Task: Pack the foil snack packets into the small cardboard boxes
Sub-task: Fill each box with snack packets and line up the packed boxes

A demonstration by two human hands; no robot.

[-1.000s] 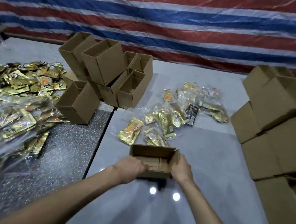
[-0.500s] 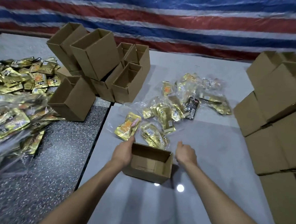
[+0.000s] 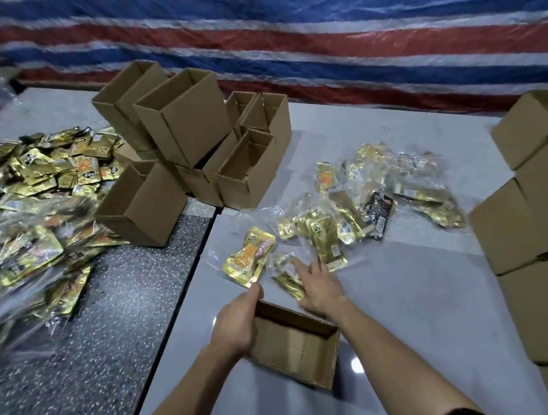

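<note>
Foil snack packets [image 3: 326, 241] sit mid-frame, just above the open small cardboard box [image 3: 300, 345]. Left hand [image 3: 235, 322] grips its left wall, and right hand [image 3: 317, 287] rests spread-fingered on the nearest packets. Probably light, crinkly and slippery, so pinch a sealed edge.

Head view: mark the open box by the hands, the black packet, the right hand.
open box [image 3: 294, 345], head view, inside floor.
black packet [image 3: 378, 212], head view, front face middle.
right hand [image 3: 321, 288], head view, back of hand.

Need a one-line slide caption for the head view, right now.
Left hand holds an empty open brown cardboard box while the right hand touches gold foil snack packets.
</note>
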